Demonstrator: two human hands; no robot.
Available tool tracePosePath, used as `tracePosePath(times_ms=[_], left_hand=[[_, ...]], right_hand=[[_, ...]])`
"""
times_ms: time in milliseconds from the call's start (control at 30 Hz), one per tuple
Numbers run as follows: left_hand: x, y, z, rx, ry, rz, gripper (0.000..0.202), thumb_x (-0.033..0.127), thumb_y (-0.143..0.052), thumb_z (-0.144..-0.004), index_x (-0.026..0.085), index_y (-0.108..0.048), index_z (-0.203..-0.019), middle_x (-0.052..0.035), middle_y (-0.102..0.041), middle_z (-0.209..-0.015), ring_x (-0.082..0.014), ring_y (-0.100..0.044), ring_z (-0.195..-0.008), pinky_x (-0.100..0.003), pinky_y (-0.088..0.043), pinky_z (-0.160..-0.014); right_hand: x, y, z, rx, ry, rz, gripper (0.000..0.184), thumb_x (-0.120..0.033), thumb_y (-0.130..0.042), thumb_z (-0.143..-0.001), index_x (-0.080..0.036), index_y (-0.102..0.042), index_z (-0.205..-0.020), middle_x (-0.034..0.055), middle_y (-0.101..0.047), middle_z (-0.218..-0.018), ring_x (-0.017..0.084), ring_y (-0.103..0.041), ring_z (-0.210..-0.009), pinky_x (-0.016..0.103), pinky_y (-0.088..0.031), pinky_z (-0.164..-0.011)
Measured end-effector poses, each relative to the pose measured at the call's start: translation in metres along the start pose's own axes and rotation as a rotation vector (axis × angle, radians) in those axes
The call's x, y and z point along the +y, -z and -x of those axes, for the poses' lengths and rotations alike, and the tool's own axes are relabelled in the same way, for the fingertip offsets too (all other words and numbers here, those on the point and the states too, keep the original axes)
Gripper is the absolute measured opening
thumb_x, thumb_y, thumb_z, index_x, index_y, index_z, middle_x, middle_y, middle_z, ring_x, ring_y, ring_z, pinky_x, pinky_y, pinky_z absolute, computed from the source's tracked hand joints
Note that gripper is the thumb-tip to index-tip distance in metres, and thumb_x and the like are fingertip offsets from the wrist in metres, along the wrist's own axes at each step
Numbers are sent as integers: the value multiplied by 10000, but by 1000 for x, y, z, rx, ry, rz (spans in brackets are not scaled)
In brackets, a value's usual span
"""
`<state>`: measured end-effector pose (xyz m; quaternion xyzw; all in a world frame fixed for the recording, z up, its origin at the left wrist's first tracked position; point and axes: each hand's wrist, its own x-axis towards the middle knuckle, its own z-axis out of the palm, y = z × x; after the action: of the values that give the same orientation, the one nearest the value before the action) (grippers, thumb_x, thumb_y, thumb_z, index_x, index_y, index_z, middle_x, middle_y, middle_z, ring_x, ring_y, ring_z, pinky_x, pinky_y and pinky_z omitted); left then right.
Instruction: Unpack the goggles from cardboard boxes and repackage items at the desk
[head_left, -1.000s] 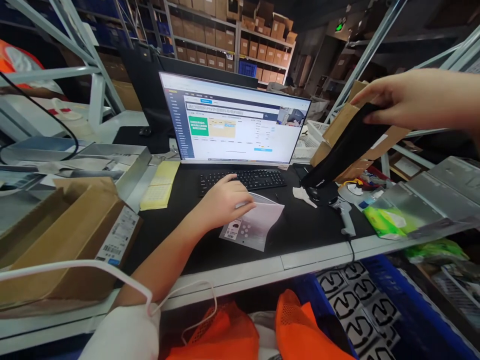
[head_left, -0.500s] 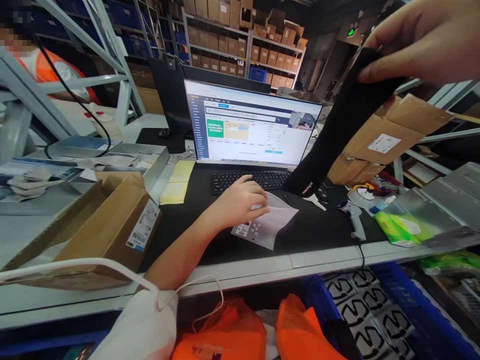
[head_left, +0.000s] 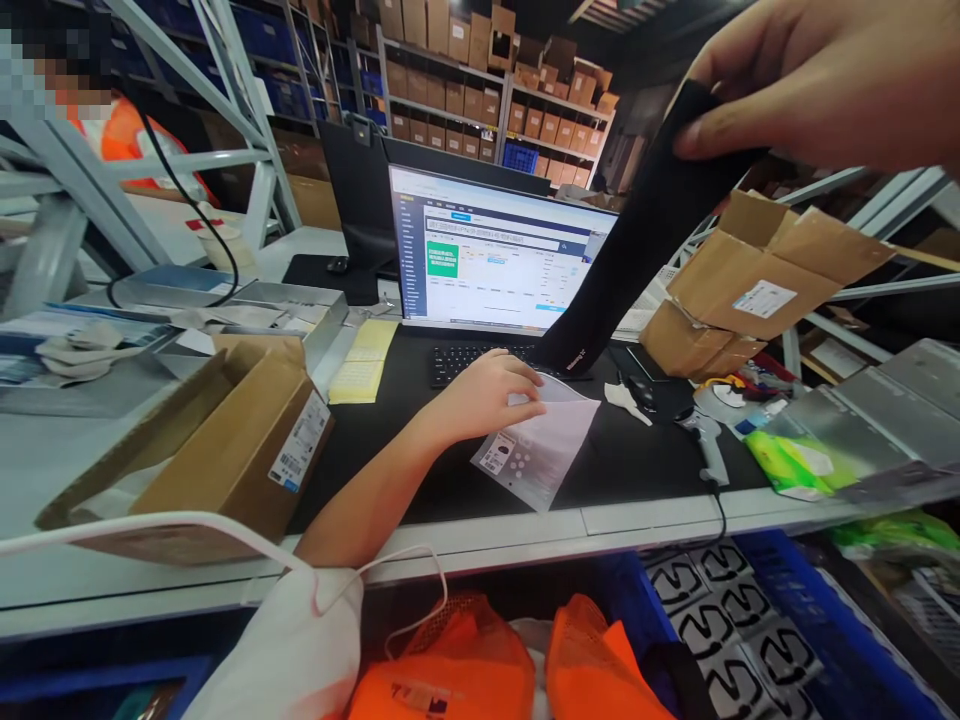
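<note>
Since approx. 1 sec ago, R hand (head_left: 795,90) has swung the blk item (head_left: 622,240) left, so its lower end's now by the mouth of the clear bag (head_left: 551,445). Counts: 1 blk item, 1 clear bag, 1 kbd (head_left: 457,370), 1 lit monitor (head_left: 480,260), 1 mouse (head_left: 640,392), 1 barcode scanner (head_left: 709,445), 1 yellow paper stack (head_left: 365,360), 1 open carton on L (head_left: 232,460), min. 2 cartons on R (head_left: 712,270). Blk item: long, flat, matte, soft-looking, w/ small pale lettering nr lower end; hangs at a slant above the table (head_left: 525,535), in front of monitor's R side. Whether its tip's in the bag: can't tell. R fingers pinch its upper end, thumb nearest the cam. L hand (head_left: 487,395): fingers curled on bag's top edge, gripping it. Bag's flat on table, see-thru, w/ 1 white label + cluster of small round dots nr bottom.
</note>
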<state>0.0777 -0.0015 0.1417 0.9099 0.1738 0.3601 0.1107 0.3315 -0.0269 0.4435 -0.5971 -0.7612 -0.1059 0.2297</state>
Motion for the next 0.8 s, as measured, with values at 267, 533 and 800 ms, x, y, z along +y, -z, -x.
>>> tracePosePath(times_ms=[267, 533, 800], left_hand=[[-4, 1, 0, -15, 35, 107, 107, 308, -743, -884, 226, -812, -883, -38, -749, -949, -218, -669, -941, -341, -498, -889], [-1, 6, 2, -49, 131, 212, 165, 365, -763, -859, 210, -819, -858, -60, -720, -997, -223, -672, -956, -304, -507, -842], [-1, 4, 1, -10, 52, 276, 96, 284, -787, -837, 196, -813, -809, -46, -721, -978, -178, -682, -896, -272, -505, -852]], right_hand=[[-57, -6, 23, -70, 46, 494, 421, -570, -607, -856, -270, -744, -1119, -76, -564, -522, -17, -491, -389, 163, -251, -520], [-59, -13, 38, -147, 91, 426, 73, -319, -679, -933, -262, -723, -942, -120, -596, -631, 39, -460, -540, 266, -333, -559], [-65, -13, 39, -103, 78, 393, 99, -326, -666, -930, -258, -715, -983, -111, -594, -653, 34, -451, -559, 259, -289, -562]])
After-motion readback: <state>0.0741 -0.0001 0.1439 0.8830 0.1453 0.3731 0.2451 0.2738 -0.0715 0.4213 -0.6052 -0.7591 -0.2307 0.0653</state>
